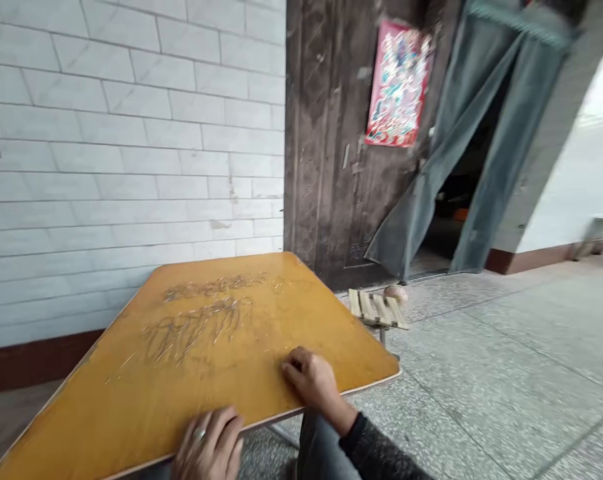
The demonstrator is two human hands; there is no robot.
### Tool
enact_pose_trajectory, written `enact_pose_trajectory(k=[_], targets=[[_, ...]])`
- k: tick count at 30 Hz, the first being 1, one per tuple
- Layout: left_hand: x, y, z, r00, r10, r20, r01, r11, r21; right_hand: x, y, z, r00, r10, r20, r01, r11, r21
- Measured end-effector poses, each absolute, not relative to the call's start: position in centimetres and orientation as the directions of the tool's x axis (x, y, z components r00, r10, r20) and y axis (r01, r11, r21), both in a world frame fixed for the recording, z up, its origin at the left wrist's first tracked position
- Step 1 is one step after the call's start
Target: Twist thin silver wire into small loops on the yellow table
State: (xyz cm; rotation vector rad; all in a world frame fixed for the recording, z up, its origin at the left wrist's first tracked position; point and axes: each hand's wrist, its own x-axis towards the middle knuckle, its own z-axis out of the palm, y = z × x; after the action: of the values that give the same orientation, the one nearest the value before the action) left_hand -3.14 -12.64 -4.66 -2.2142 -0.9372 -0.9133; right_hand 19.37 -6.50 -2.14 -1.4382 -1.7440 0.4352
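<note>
Right hand: loosely curled, set down on the table near its front edge; can't tell if anything is pinched inside the fingers. Left hand: not clenched, fingers together and lying over the near edge of the table (ring on one finger), nothing seen in it.

Table carries the small stuff: thin wire-like loops in two rows, front row with longer strands, back row tighter, toward the far side. Both rows lie ahead of the hands, apart from them. Too fine to count.

Outward: slatted stool past the table's right side, a round pinkish thing at its far end; can't tell if on it or behind. Dark door with a red poster. Curtain parted on a dark doorway, something orange inside.
</note>
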Motion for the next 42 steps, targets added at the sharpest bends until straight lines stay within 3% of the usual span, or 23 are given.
enact_pose_trajectory(k=[1,4,7,11,13,17,20,24,27,30,36,42], targets=[[-2.8,-13.1,-3.2,0.533,0.460,0.710,0.763,-0.624,-0.168,19.5,-6.2,-1.7,-0.035,0.949,0.313,0.557,0.279,-0.782],[-1.6,-12.2,1.1,0.563,0.622,0.545,0.741,-0.672,0.002,19.6,-4.4,0.7,-0.109,0.967,0.229,0.438,0.254,-0.862],[-0.7,-8.3,3.9,0.488,0.726,0.484,0.701,-0.656,0.279,18.8,-1.9,3.9,-0.149,0.961,0.233,0.136,0.253,-0.958],[0.5,-2.3,4.9,0.225,0.920,0.321,0.422,-0.389,0.819,17.0,1.8,5.9,-0.228,0.948,0.224,-0.176,0.186,-0.967],[1.1,-0.2,4.7,0.107,0.957,0.270,0.260,-0.289,0.922,16.3,3.5,5.3,-0.273,0.945,0.178,-0.230,0.116,-0.966],[1.5,1.0,3.6,0.025,0.963,0.270,0.066,-0.271,0.960,15.8,5.4,2.6,-0.325,0.933,0.156,-0.257,0.071,-0.964],[1.2,0.6,2.5,0.040,0.970,0.238,0.034,-0.239,0.970,15.8,5.2,1.1,-0.396,0.909,0.129,-0.187,0.057,-0.981],[0.3,0.0,1.5,0.110,0.978,0.176,0.017,-0.178,0.984,15.8,4.5,0.5,-0.384,0.891,0.240,0.105,0.301,-0.948],[-0.1,-0.3,1.2,0.126,0.983,0.132,-0.021,-0.130,0.991,15.8,4.0,0.4,-0.374,0.830,0.414,0.311,0.533,-0.787],[-0.1,-0.4,1.0,0.085,0.992,0.097,-0.066,-0.092,0.994,15.7,3.4,0.2,-0.410,0.765,0.496,0.418,0.641,-0.644],[-0.3,-0.3,1.2,0.025,0.991,0.130,-0.119,-0.126,0.985,15.4,2.8,0.0,-0.399,0.756,0.519,0.462,0.655,-0.599],[-0.7,-0.5,1.6,0.023,0.986,0.162,-0.140,-0.158,0.977,15.3,3.0,0.2,-0.324,0.812,0.485,0.412,0.583,-0.701]])
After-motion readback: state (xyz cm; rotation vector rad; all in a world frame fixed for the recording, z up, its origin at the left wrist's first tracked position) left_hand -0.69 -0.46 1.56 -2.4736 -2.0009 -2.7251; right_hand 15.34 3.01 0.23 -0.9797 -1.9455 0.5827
